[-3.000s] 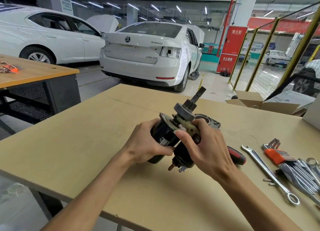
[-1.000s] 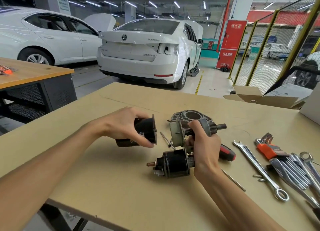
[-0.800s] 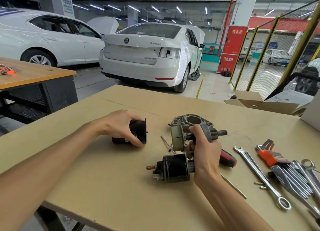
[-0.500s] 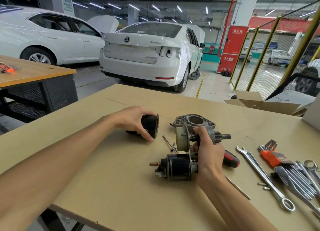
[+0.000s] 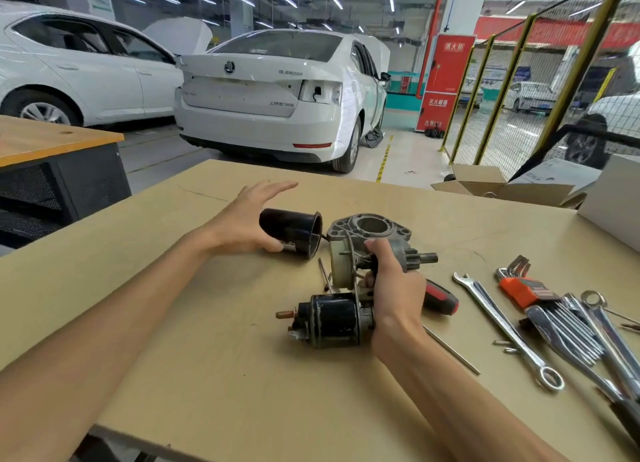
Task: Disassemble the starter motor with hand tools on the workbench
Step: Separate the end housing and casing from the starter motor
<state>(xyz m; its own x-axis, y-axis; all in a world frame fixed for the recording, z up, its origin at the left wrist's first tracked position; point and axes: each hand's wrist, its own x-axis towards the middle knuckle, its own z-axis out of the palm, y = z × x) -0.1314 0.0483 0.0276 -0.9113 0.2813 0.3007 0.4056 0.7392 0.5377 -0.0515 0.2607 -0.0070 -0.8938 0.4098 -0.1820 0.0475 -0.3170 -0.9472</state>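
Observation:
The black cylindrical motor housing (image 5: 292, 233) lies on its side on the workbench (image 5: 214, 375), open end to the right. My left hand (image 5: 247, 219) is just left of it with fingers spread straight; only the thumb is near the housing. My right hand (image 5: 394, 286) grips the rest of the starter: the pinion shaft assembly (image 5: 414, 255) with its plate, and the black solenoid (image 5: 329, 319) hanging below it. The grey aluminium nose housing (image 5: 369, 227) sits behind them on the bench.
A red-and-black screwdriver (image 5: 441, 300) lies under my right hand. Long through-bolts (image 5: 453, 350) and small screws lie loose. Combination wrenches (image 5: 505, 330) and an orange hex key set (image 5: 526, 290) fill the right side. A cardboard box (image 5: 491, 184) sits at the far edge.
The black motor housing came off the assembly and my left hand laid it on the bench, then let go and opened. My right hand kept its grip on the remaining assembly.

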